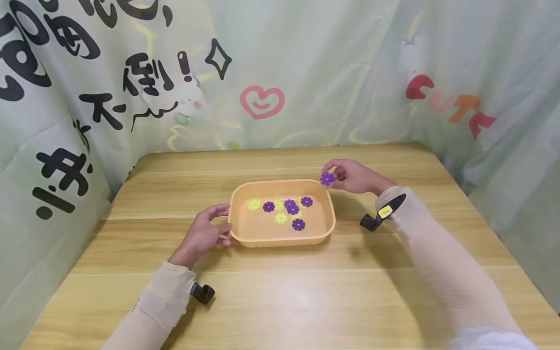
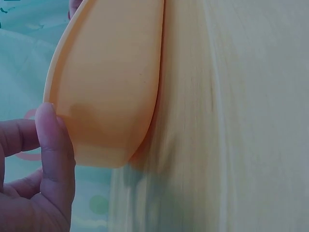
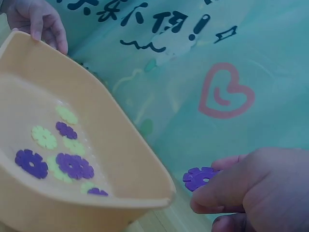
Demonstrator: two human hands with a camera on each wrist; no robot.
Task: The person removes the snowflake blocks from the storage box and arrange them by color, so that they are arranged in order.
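An orange plastic basin (image 1: 282, 241) holds several notched, flower-shaped plastic discs in purple and yellow, some of them overlapping. My left hand (image 1: 202, 234) grips its left end, the thumb laid on the rim in the left wrist view and the fingers partly hidden behind the wall. Just beyond the far right corner of the basin, my right hand (image 1: 358, 177) pinches a purple disc (image 1: 327, 179) between thumb and fingers, above rim height. Inside the basin, a yellow disc (image 1: 254, 204) lies at the left and a purple disc (image 3: 31, 163) shows up close in the right wrist view.
The basin stands on a wooden table (image 1: 280, 301) with light planks. A pale green curtain (image 1: 323, 73) with black writing and a pink heart hangs behind and along both sides. Each wrist wears a small black camera (image 1: 203, 293) on a strap.
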